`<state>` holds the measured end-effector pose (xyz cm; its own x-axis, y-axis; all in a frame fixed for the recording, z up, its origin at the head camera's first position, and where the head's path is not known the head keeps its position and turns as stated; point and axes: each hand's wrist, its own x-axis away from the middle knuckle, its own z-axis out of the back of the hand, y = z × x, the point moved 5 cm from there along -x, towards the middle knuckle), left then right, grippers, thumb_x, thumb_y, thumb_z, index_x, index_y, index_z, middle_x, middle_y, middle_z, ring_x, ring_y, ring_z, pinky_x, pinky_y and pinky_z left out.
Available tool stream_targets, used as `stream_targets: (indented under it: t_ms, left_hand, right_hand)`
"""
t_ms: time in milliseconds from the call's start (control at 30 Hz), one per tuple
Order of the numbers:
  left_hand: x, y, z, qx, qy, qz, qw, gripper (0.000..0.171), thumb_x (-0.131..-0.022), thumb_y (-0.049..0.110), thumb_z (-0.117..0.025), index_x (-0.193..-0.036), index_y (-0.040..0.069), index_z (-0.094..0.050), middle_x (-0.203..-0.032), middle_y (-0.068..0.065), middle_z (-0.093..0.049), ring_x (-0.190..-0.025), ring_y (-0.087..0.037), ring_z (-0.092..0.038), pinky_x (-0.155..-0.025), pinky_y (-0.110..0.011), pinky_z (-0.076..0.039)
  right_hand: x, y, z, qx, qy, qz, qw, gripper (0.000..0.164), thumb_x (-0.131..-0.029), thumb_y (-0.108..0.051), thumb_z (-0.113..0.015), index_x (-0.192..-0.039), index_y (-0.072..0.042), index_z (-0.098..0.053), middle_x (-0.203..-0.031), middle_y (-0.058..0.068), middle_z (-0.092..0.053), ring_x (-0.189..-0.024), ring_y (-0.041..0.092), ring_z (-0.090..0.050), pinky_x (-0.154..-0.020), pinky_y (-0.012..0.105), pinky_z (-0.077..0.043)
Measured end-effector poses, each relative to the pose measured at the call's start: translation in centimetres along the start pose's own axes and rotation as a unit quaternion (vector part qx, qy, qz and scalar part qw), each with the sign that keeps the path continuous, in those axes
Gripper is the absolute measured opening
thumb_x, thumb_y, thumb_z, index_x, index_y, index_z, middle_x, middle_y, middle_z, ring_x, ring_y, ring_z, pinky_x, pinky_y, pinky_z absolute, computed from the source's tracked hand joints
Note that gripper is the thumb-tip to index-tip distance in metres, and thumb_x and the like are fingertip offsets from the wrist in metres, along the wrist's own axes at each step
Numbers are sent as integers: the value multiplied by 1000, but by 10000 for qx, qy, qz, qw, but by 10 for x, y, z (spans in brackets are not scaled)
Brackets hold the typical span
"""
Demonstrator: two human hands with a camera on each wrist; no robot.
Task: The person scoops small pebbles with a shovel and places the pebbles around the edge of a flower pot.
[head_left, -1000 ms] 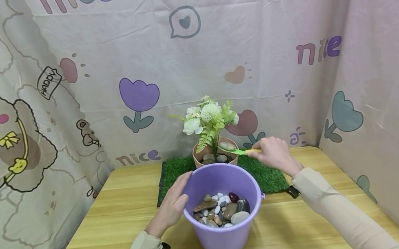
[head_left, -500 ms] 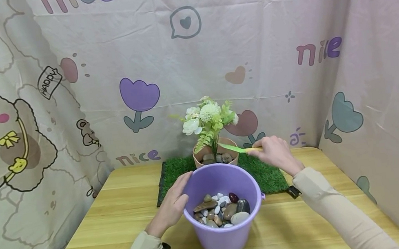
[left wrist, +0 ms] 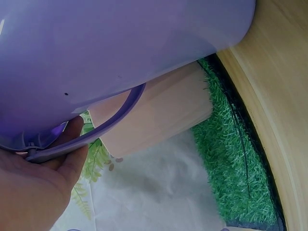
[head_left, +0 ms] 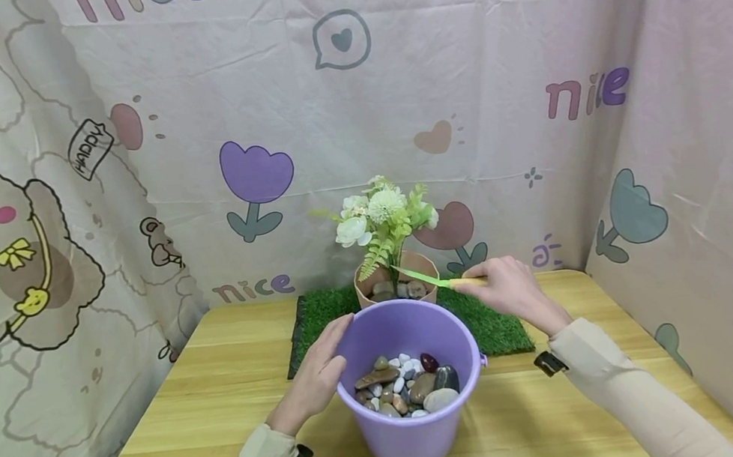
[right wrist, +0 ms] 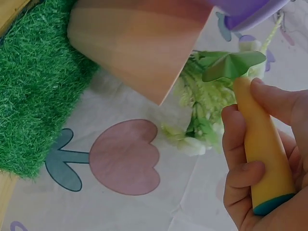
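My right hand point(head_left: 505, 288) grips the yellow handle of a small garden trowel point(right wrist: 264, 149). The trowel's green blade point(head_left: 418, 275) is bare and reaches over the rim of the terracotta-coloured flowerpot point(right wrist: 130, 43). White artificial flowers point(head_left: 383, 208) stand in the pot, with several stones point(head_left: 414, 289) around the stem. My left hand point(head_left: 318, 370) holds a purple bucket point(head_left: 412, 438) at its left rim. In the left wrist view, its fingers are around the bucket's handle point(left wrist: 113, 120) close to the hinge. Pebbles point(head_left: 405, 386) in white, brown, grey and dark red lie inside the bucket.
Beneath the pot lies a green artificial grass mat point(head_left: 496, 323) on the wooden table point(head_left: 224, 410). The bucket stands right in front of the pot and hides its lower part. A printed curtain point(head_left: 393, 105) closes off the back and both sides.
One second ago a pale stone lay on the trowel blade; it has since slid off into the pot. The right hand has shifted slightly right and down. The left hand has stayed put.
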<state>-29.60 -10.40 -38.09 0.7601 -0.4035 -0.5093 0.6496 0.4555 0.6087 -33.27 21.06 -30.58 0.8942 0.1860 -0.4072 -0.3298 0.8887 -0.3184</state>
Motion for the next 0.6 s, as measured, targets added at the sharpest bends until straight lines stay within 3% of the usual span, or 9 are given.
stream_targets:
  t_ms: [433,600]
  left_hand:
    - [1,2,0,33,-31,7,10000,67,-84,0,-42,-151,2,-36,-153,-12,-41,-139,-31,-42,-111,-54,-36]
    - [0,2,1,37,-31,-2,10000,67,-84,1,-42,-151,3,-36,-153,-11,-41,-138,-31,-42,-111,-54,-36]
  right_hand:
    - [27,-16,2,-247,-88,458,9986,29,-84,-51,-70,-96,-26,-79,-79,-11,-72,-50,5,-43,-46,23,-34]
    - [32,-24,6,-240,-77,700,9972,23,-83,-47,-73,-94,-29,-79,-68,-16,-64,-48,3,-40,-45,21,-32]
